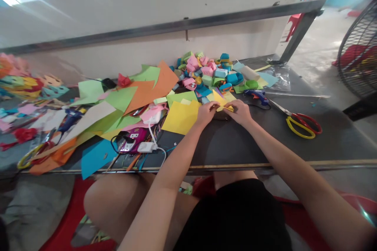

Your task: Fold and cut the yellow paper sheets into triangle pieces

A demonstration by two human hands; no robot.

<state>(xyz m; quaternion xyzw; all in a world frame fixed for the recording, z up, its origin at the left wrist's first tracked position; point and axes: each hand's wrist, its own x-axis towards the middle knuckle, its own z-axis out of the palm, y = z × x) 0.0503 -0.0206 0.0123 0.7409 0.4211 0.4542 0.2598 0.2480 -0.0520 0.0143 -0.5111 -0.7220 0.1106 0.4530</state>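
Observation:
Between my two hands is a small piece of yellow paper [219, 99], partly folded, its pointed end standing up. My left hand [207, 113] pinches its left side, and my right hand [240, 113] pinches its right side. A larger yellow sheet [182, 117] lies flat just left of my left hand. Behind my hands is a pile of small folded paper pieces [207, 71] in pink, blue and green. A blue glue gun [257, 96] rests to the right of my right hand. Farther right lie scissors [300, 123] with red and yellow handles.
Coloured sheets [153, 90] overlap across the table's left half. A purple power strip [134, 139] with a white plug and cables lies near the front edge. A second glue gun [70, 118] and yellow-handled scissors [31, 157] are at left. A fan [361, 47] stands at right.

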